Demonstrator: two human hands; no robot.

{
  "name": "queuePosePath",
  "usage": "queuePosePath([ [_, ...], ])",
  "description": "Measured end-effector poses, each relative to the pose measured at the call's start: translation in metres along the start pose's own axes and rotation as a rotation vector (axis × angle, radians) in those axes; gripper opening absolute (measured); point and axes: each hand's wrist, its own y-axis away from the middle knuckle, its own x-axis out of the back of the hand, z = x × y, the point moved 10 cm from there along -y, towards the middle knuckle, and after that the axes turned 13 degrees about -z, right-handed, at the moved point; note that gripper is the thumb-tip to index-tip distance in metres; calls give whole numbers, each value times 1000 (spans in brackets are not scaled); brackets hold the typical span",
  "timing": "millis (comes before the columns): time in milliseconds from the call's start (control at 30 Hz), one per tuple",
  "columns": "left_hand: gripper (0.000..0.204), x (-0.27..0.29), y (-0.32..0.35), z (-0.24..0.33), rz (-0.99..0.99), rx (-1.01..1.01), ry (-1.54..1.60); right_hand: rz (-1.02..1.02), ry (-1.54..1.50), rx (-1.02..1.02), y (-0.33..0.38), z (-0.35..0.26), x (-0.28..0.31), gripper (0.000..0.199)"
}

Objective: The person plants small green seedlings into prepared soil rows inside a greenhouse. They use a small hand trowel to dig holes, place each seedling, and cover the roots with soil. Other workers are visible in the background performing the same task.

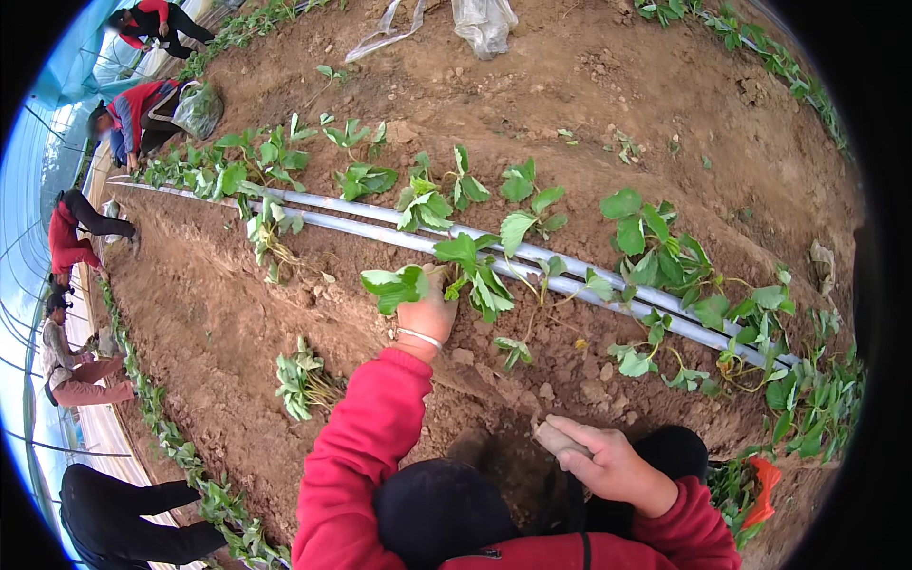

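My left hand (427, 313), with a white band at the wrist, is closed around the base of a strawberry plant (465, 261) beside the near pipe. Leaves spread on both sides of the hand and partly hide its fingertips. Lower right, my right hand (613, 465) grips a grey-brown, soil-coated object (556, 439) with a blunt end, just above the loose soil; its exact kind I cannot make out. Two pale grey pipes (375, 231) run side by side along the bed, with several strawberry plants (655, 247) set around them.
A loose bunch of seedlings (304, 378) lies on soil left of my left arm. More plants (807, 408) crowd the right end, near an orange scrap (760, 489). Clear plastic (484, 24) lies at the far side. Several people (142, 114) bend over rows at left.
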Motion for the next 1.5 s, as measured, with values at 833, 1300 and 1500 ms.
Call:
queuePosePath([
  [833,50,128,169,-159,244,592,738,125,574,-141,0,29,17,47],
  [1300,44,129,36,-250,390,600,562,307,947,-75,-47,40,9,30],
  [1500,47,129,16,-240,299,733,439,305,968,-198,-59,53,25,33],
])
